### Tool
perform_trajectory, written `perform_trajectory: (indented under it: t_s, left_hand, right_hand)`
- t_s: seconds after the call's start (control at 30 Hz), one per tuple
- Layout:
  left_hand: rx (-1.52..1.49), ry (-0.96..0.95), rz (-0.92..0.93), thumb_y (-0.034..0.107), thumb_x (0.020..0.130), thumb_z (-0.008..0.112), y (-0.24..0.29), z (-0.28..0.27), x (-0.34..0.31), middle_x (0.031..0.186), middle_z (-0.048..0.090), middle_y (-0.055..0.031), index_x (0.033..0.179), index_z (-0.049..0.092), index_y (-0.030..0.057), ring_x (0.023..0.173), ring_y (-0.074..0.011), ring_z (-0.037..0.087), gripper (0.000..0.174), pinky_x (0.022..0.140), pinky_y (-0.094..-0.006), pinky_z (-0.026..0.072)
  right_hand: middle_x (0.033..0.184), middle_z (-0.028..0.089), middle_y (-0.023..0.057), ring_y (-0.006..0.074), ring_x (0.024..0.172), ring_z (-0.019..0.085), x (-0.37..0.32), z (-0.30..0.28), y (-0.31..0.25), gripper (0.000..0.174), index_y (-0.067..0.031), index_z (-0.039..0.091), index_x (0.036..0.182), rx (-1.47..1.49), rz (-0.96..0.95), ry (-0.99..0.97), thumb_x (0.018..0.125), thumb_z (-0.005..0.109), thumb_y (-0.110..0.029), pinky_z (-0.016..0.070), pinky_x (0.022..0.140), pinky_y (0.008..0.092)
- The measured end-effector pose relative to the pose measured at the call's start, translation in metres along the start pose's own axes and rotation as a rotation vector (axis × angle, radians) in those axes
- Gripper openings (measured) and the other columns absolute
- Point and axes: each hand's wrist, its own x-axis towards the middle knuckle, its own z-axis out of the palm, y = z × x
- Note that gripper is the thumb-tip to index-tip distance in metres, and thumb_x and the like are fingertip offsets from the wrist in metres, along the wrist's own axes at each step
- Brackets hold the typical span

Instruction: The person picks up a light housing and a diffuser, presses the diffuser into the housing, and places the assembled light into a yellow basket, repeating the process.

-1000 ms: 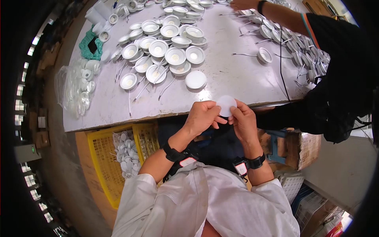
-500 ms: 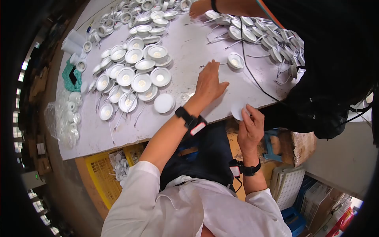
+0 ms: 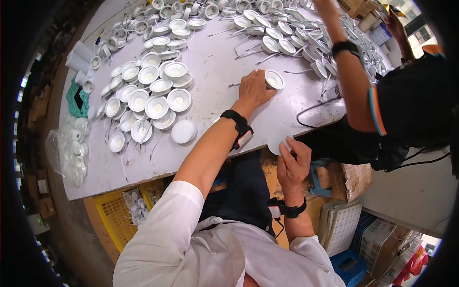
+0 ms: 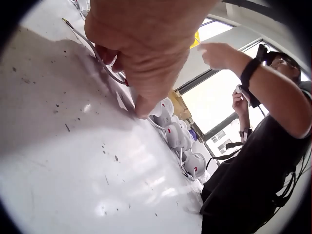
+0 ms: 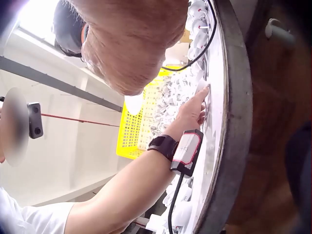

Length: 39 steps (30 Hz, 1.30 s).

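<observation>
My left hand (image 3: 254, 89) reaches over the table and grips a round white downlight (image 3: 275, 80) by its near-left side, thumb and fingers at its rim. In the left wrist view the downlight is mostly hidden behind the hand, and its thin wire (image 4: 99, 57) trails out beneath the fingers. At the table's front edge my right hand (image 3: 294, 162) pinches a thin, flat white disc (image 3: 275, 142) between thumb and fingers. The right wrist view shows part of that disc (image 5: 134, 104) below the hand.
A pile of downlights (image 3: 157, 106) sits on the left, beside a stack of white discs (image 3: 183, 131). More wired downlights (image 3: 287, 47) spread across the back right, where another person's arm (image 3: 354, 88) reaches in. A black cable (image 3: 311, 110) crosses the right side. Below the table is a yellow crate (image 3: 112, 217).
My left hand let go of the disc, moved forward over the table and took hold of the lone downlight. My right hand kept the disc. The other person's arm shifted right.
</observation>
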Motion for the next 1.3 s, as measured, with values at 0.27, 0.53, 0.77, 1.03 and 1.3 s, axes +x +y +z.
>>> perform_trajectory:
  t_s: [0.27, 0.53, 0.77, 1.03, 1.3]
  left_hand:
    - [-0.381, -0.049, -0.356, 0.023, 0.063, 0.076, 0.024, -0.073, -0.090, 0.090, 0.062, -0.0136, 0.110, 0.043, -0.0029, 0.083, -0.0204, 0.062, 0.064, 0.074, -0.0294, 0.0488]
    - [-1.384, 0.176, -0.587, -0.004, 0.071, 0.068, 0.003, -0.148, -0.254, 0.091, 0.062, -0.0119, 0.109, 0.049, -0.0036, 0.081, -0.0149, 0.060, 0.043, 0.069, -0.0255, 0.0504]
    - [-1.323, 0.369, -0.574, 0.001, 0.070, 0.073, -0.022, -0.192, -0.308, 0.089, 0.060, -0.0031, 0.100, 0.056, -0.0002, 0.079, -0.0082, 0.055, 0.035, 0.068, -0.0231, 0.0483]
    - [-1.120, 0.419, -0.558, -0.002, 0.075, 0.067, -0.044, -0.222, -0.333, 0.083, 0.058, -0.0007, 0.103, 0.055, -0.0001, 0.063, -0.0040, 0.050, 0.030, 0.049, -0.0172, 0.0383]
    - [-1.061, 0.379, -0.520, -0.003, 0.076, 0.065, -0.054, -0.226, -0.337, 0.083, 0.058, -0.0004, 0.103, 0.055, 0.0006, 0.063, -0.0038, 0.050, 0.029, 0.051, -0.0180, 0.0403]
  right_hand:
    - [0.104, 0.057, 0.0085, 0.0255, 0.089, 0.054, -0.005, -0.005, -0.013, 0.041, -0.0081, 0.068, 0.094, 0.032, -0.048, 0.034, 0.059, 0.065, 0.012, 0.0479, 0.066, 0.0297]
    - [0.110, 0.049, 0.0124, 0.0215, 0.091, 0.054, -0.028, 0.032, -0.074, 0.038, -0.0087, 0.067, 0.096, 0.509, 0.041, -0.015, 0.065, 0.064, 0.015, 0.0489, 0.067, 0.0259]
    - [0.112, 0.049, 0.0131, 0.0203, 0.092, 0.056, -0.053, 0.080, -0.149, 0.036, -0.0067, 0.068, 0.097, 0.885, 0.005, -0.209, 0.070, 0.060, 0.015, 0.0495, 0.072, 0.0273]
    - [0.110, 0.052, 0.0140, 0.0191, 0.088, 0.056, -0.050, 0.101, -0.170, 0.038, -0.0056, 0.067, 0.098, 0.834, -0.122, -0.322, 0.066, 0.065, 0.014, 0.0507, 0.062, 0.0237]
    - [0.103, 0.056, 0.0139, 0.0213, 0.082, 0.057, -0.033, 0.105, -0.179, 0.037, -0.0018, 0.066, 0.095, 0.696, -0.319, -0.324, 0.060, 0.066, 0.013, 0.0491, 0.056, 0.0237]
